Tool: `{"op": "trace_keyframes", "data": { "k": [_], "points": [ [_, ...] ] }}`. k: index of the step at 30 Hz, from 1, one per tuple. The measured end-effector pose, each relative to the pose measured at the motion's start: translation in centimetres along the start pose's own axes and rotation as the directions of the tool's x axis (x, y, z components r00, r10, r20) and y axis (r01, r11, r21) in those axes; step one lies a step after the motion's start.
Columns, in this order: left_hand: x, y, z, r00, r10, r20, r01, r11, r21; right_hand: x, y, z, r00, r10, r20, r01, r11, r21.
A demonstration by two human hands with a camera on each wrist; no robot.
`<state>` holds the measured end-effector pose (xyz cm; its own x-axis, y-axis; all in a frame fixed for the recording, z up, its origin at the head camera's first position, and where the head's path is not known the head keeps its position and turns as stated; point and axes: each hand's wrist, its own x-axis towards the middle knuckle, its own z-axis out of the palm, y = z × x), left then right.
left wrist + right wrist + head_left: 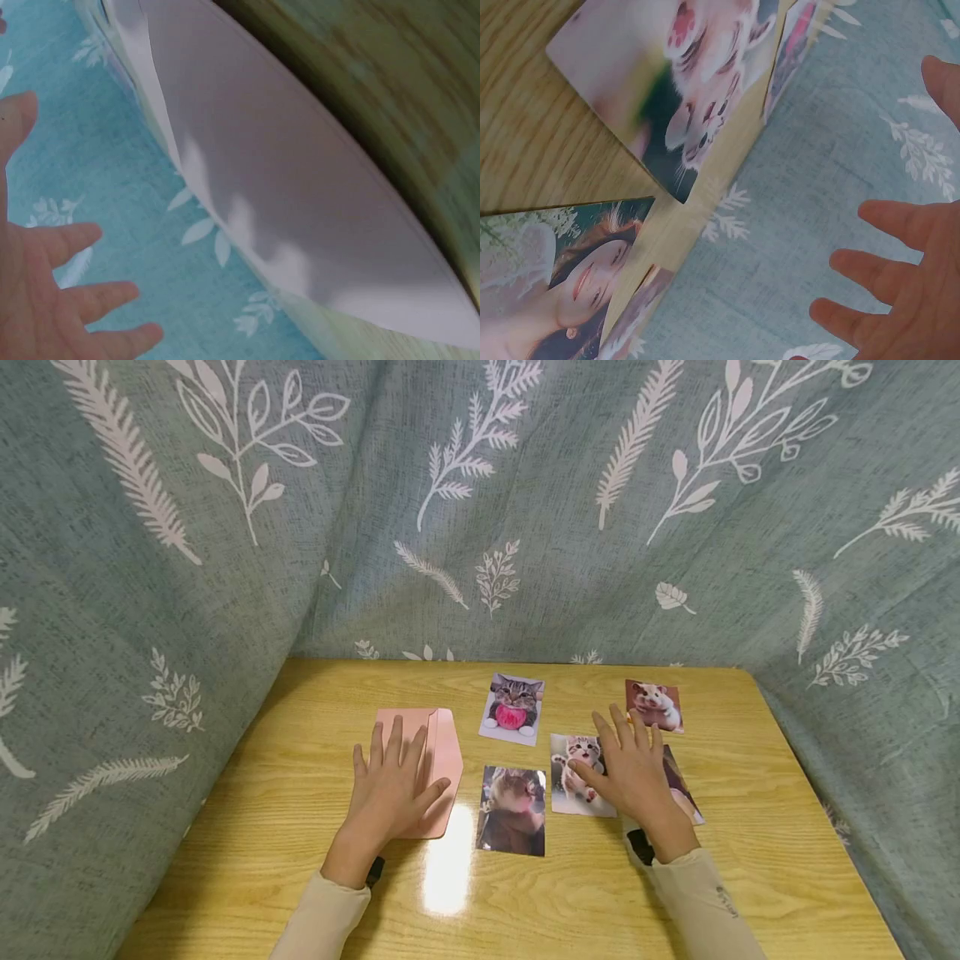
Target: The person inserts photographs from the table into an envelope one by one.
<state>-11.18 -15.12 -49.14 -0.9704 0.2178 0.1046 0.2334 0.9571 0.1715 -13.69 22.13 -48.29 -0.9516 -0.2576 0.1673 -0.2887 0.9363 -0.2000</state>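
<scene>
Fingers spread, my left hand (388,789) is held above a pink envelope (447,752) on the table; the left wrist view shows a gap between hand and envelope. My right hand (636,772), fingers also spread and holding nothing, hovers over a white kitten photo (576,789) and partly hides it. Beneath that hand lies a photo of a long-haired person (574,289), mostly hidden in the head view. A hamster photo (656,706) lies just beyond the right fingertips. Between the hands are a tabby cat photo (512,710) and a dark glossy photo (513,818) blurred by glare.
The wooden table (577,893) carries a bright light reflection near its front middle. A blue-green curtain (525,568) with white leaf prints hangs behind the table and along both sides.
</scene>
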Motion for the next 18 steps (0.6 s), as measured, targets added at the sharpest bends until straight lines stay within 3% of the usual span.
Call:
{"op": "trace_keyframes", "data": {
  "k": [8,18],
  "points": [
    [-0.1,0.1,-0.2,1.0,-0.003,0.01,0.003,1.0,0.003,-0.1,-0.4,0.1,1.0,-0.011,0.003,0.011,1.0,0.021],
    [-0.9,-0.4,-0.4,1.0,0.004,-0.004,-0.004,0.999,-0.047,-0.3,-1.4,0.9,0.996,-0.092,-0.022,0.093,0.994,0.05]
  ]
}}
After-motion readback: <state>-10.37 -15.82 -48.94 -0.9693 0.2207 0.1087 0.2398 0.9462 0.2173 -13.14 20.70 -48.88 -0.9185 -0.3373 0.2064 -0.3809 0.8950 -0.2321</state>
